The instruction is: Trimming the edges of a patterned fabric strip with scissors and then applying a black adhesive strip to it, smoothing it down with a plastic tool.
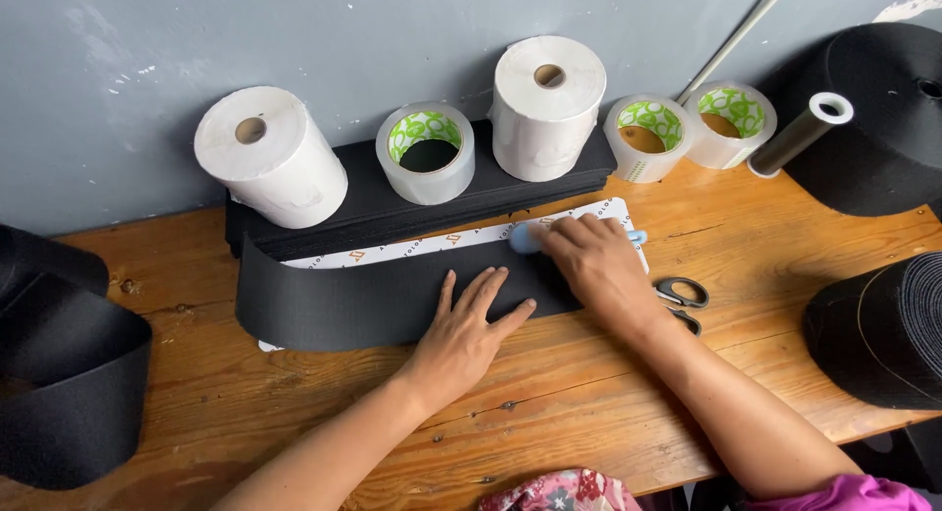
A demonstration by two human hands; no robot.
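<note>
A wide black fabric strip (343, 300) lies flat across a white printed mat (432, 244) on the wooden table (549, 403). My left hand (466, 329) presses flat on the strip's near edge, fingers spread. My right hand (599, 266) is closed around a light blue tool (526, 238), most of it hidden under the fingers, at the strip's right end over the mat.
Black-handled scissors (684, 297) lie just right of my right hand. A stack of black strips (392, 202) at the back carries two white paper rolls (270, 156) and a clear tape roll (427, 153). More tape rolls (687, 128) and big black webbing rolls (883, 324) stand right; black webbing (69, 374) left.
</note>
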